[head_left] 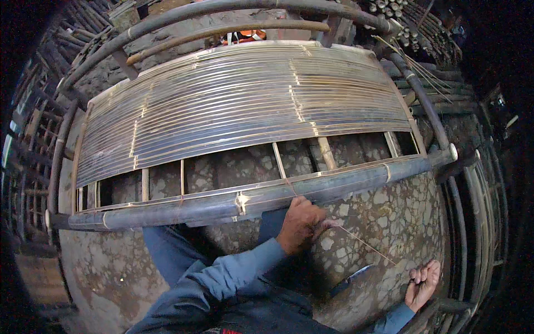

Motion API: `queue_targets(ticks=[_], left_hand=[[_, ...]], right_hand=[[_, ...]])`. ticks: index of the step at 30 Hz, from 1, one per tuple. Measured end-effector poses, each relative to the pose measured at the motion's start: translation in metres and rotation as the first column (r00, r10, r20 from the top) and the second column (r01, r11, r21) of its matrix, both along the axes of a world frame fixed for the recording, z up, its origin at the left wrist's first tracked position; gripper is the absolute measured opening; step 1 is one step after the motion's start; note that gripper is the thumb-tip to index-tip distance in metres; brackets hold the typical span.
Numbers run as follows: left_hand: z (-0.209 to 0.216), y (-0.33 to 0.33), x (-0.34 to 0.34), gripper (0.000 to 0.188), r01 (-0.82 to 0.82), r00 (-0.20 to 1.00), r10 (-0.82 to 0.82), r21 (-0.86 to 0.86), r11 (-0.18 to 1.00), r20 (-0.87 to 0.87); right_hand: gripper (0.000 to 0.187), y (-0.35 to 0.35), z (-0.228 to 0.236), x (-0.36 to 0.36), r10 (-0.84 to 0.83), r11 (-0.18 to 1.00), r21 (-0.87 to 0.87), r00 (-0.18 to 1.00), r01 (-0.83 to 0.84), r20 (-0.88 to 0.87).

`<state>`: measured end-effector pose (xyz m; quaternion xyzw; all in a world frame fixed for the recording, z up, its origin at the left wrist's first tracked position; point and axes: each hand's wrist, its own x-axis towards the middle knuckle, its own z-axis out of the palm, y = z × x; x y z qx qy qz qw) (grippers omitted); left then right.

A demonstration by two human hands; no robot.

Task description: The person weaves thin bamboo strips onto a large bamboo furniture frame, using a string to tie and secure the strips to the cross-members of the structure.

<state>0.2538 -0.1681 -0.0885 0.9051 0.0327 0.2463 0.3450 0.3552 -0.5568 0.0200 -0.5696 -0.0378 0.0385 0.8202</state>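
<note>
A wide bamboo bench seat (233,106) made of thin slats lies in front of me, with a thick dark bamboo pole (328,186) along its near edge. My left hand (300,225) is closed against the underside of this pole, pinching a thin tan binding strip (364,243). The strip stretches straight from its fingers down to the right, toward my right hand (424,285). Curled fingers there close at the line of the strip, whose last bit is too faint to see. Another thin strip loops around the front rail, just above my left hand.
A knife (359,272) lies at my right side, its handle in shadow. Curved bamboo rails (233,8) rise behind the seat. Cut bamboo poles (392,11) are stacked at the back right, and more poles (464,234) stand along the right. Crossbars (280,160) span the gap before the slats.
</note>
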Motion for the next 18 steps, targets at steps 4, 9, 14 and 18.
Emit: queue_targets(ticks=[4, 9, 14, 18], left_hand=[[0.023, -0.009, -0.010, 0.034, -0.034, 0.999, 0.038, -0.138, 0.990, 0.024], [0.008, -0.001, -0.010, 0.027, 0.111, 0.994, -0.110, -0.083, 0.990, 0.018], [0.034, 0.031, 0.021, 0.035, 0.173, 0.966, -0.171, 0.006, 0.985, 0.193], [0.029, 0.048, 0.049, 0.054, -0.119, 0.983, 0.143, -0.191, 0.974, 0.118]], right_hand=[[0.013, -0.005, -0.021, 0.016, -0.034, 0.999, -0.042, 0.985, 0.027, -0.169], [0.014, -0.003, -0.032, 0.009, -0.127, 0.992, -0.020, 0.953, 0.126, -0.274], [0.014, -0.020, -0.042, 0.008, -0.162, 0.987, -0.031, 0.953, 0.160, -0.257], [0.013, -0.016, -0.066, 0.086, -0.175, 0.983, -0.097, 0.948, 0.154, -0.267]])
